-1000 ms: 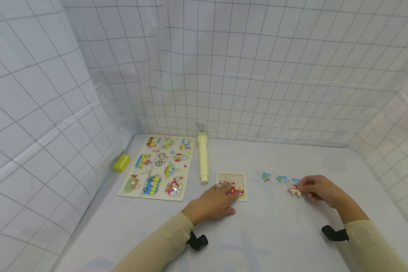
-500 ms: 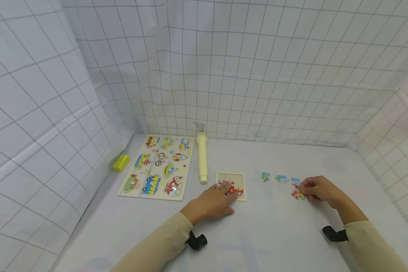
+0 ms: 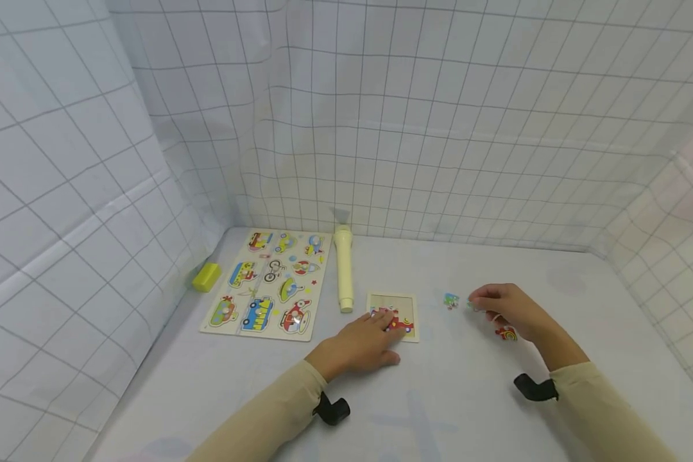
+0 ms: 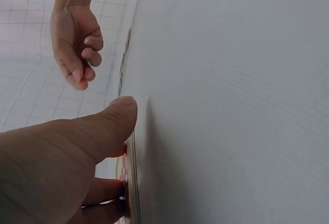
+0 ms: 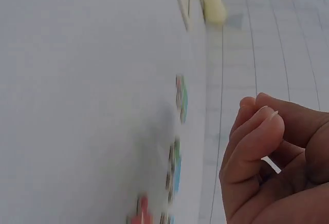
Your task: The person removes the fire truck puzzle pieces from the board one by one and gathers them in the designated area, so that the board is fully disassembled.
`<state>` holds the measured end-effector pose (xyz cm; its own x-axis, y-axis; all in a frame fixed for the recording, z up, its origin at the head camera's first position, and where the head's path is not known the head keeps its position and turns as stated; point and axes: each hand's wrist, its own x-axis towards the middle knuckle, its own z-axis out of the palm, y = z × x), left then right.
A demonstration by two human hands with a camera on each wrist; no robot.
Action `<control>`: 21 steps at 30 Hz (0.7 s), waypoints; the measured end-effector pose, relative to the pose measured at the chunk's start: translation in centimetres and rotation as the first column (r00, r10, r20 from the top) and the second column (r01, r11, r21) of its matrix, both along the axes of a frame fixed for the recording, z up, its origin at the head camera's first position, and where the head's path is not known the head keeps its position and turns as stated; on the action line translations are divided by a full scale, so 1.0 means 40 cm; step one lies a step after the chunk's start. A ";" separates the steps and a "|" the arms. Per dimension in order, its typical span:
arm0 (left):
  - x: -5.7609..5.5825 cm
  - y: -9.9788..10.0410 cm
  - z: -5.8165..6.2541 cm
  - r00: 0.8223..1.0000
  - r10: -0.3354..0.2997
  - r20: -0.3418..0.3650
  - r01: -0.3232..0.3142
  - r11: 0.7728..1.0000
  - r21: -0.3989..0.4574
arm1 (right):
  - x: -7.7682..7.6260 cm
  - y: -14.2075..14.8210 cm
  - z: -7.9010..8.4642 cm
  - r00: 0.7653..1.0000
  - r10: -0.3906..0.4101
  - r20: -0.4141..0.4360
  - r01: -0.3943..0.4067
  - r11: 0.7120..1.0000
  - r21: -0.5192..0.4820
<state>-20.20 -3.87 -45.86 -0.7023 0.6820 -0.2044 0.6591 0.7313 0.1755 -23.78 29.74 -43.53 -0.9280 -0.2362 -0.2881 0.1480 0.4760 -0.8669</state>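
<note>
My R hand (image 3: 509,309), nearer, hung above mid. blue-green pc (image 5: 175,166), fingers curled, nil held; L hand (image 3: 362,343), fingers straight, touched tray (image 3: 405,303)

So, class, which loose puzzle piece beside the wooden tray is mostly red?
The red-and-yellow piece, lying lowest in the head view, just below the right hand; the other loose pieces show blue and green.

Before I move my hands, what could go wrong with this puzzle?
Sliding your left hand, which rests on the wooden tray, might shift the red puzzle part inside. Your right hand, fingers curled near the blue-green pieces, could nudge them. Pulling that hand back low might also sweep away the loose red piece close by it.
</note>
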 end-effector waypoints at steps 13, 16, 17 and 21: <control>-0.008 -0.015 -0.020 1.000 -0.027 0.015 0.026 0.997 0.071 | -0.029 -0.254 -0.085 0.991 0.129 0.036 -0.129 0.992 -0.006; -0.005 -0.018 -0.020 0.999 -0.032 0.011 0.031 0.997 0.072 | -0.029 -0.265 -0.090 0.988 0.152 0.016 -0.152 0.988 0.005; -0.004 -0.020 -0.020 0.999 -0.031 0.009 0.031 0.997 0.069 | -0.030 -0.269 -0.089 0.987 0.160 0.009 -0.160 0.987 0.005; 0.005 -0.029 -0.013 1.000 0.008 -0.020 -0.007 0.999 0.050 | -0.037 -0.295 -0.083 0.985 0.171 -0.023 -0.170 0.985 0.027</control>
